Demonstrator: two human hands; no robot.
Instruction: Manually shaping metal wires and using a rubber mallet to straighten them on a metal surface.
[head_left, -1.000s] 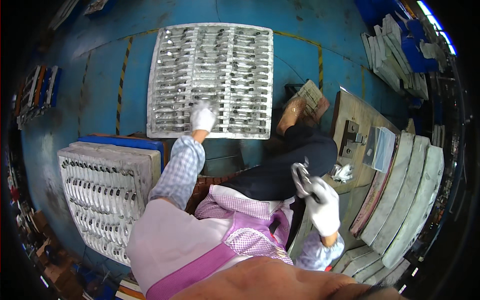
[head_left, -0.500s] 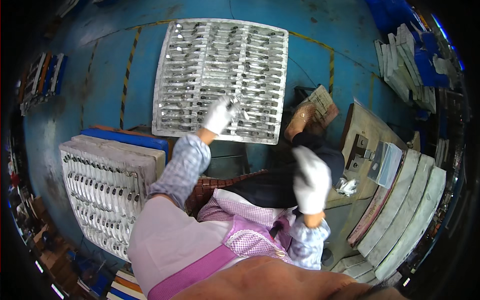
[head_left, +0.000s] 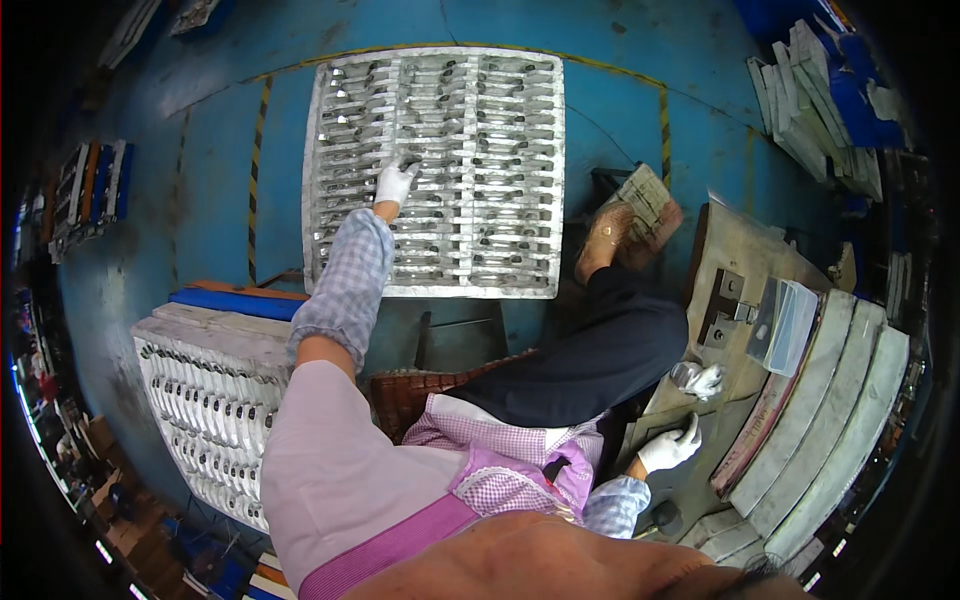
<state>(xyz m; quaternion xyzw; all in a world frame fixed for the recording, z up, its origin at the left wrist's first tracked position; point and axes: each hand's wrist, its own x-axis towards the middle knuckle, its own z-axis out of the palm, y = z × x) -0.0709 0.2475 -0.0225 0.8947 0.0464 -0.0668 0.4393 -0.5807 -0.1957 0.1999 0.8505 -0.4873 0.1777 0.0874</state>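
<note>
A large pale foam tray (head_left: 310, 180) lies ahead of me, filled with rows of slender shiny metal pieces (head_left: 515, 147) with dark ends. My left hand (head_left: 394, 187), in a white glove, reaches over its left-middle part. Its fingers are pinched together at the dark end of one metal piece; whether that piece is lifted I cannot tell. Low on the right, my right hand (head_left: 670, 448), also white-gloved, rests at the grey work surface (head_left: 725, 425). Its fingers are stretched out with the thumb apart, and nothing shows in them.
Stacked foam trays of similar pieces (head_left: 215, 325) stand at my left. On the right bench are a metal fixture (head_left: 722, 308), a clear plastic box (head_left: 785, 325), a crumpled white glove (head_left: 698, 380) and pale foam slabs (head_left: 845, 420). My foot is by a block (head_left: 645, 205).
My left hand has moved left and farther away over the tray. My right hand has dropped from above my leg to the bench at the lower right. The view has shifted slightly.
</note>
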